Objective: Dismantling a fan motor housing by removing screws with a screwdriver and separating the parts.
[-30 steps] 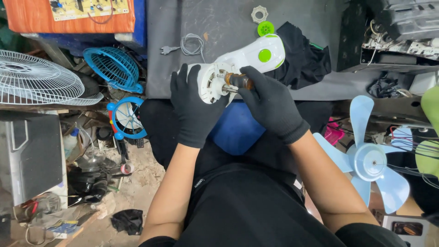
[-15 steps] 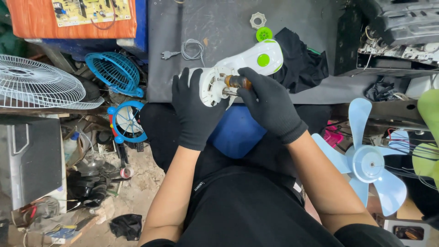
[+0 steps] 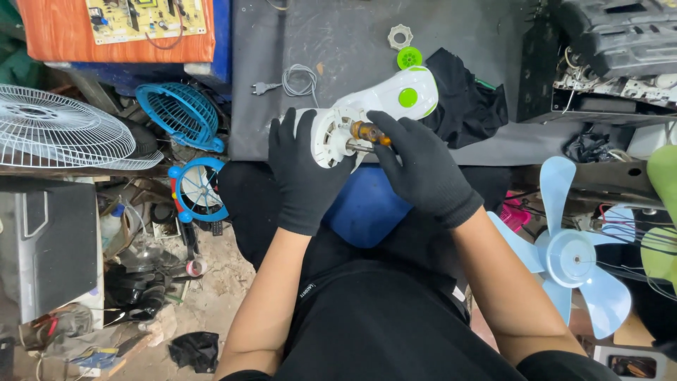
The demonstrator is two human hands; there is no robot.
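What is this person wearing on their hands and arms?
Both hands wear snug black knit gloves, the left hand and the right hand alike, ending in ribbed cuffs at the wrists. No markings show on the gloves. The forearms are bare past the cuffs. A black short-sleeved shirt covers the upper arms.

One view only, head-mounted, looking straight down over the person's torso and lap. Close range: forearms enter from the bottom edge, and the left hand [image 3: 305, 173] and right hand [image 3: 423, 169] meet slightly above frame centre on the white fan housing [image 3: 374, 106]. Beyond the grip: grey tabletop [image 3: 338, 42]. Left of the grip: floor clutter, white fan grille [image 3: 56, 130]. Right of it: light-blue fan blade [image 3: 571, 254]. No second view, so no overlap.
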